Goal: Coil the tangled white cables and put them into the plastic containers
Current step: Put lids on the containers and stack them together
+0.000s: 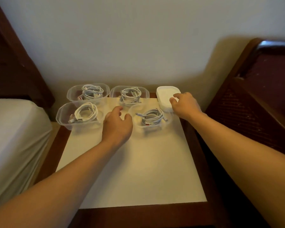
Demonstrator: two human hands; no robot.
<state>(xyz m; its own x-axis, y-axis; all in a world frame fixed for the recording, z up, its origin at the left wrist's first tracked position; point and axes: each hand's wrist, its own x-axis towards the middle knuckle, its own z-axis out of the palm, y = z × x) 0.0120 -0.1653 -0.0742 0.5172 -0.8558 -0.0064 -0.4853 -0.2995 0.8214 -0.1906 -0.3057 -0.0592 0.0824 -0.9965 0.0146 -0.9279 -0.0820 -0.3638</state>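
Note:
Several clear plastic containers stand at the far end of the table, each holding a coiled white cable. The front right container (169, 120) holds a coil (152, 116). My left hand (118, 124) hovers just left of it, fingers apart, thumb near its rim, holding nothing. The front left container (61, 116), the back left container (71, 94) and the back middle container (113, 93) sit beside and behind it. My right hand (185, 104) rests on a stack of white lids (164, 96) at the back right, fingertips on top.
The white tabletop (135, 170) has a dark wooden frame (202, 162). A bed with a white sheet (15, 137) lies to the left. A dark wooden headboard (253, 104) stands to the right. A pale wall rises right behind the containers.

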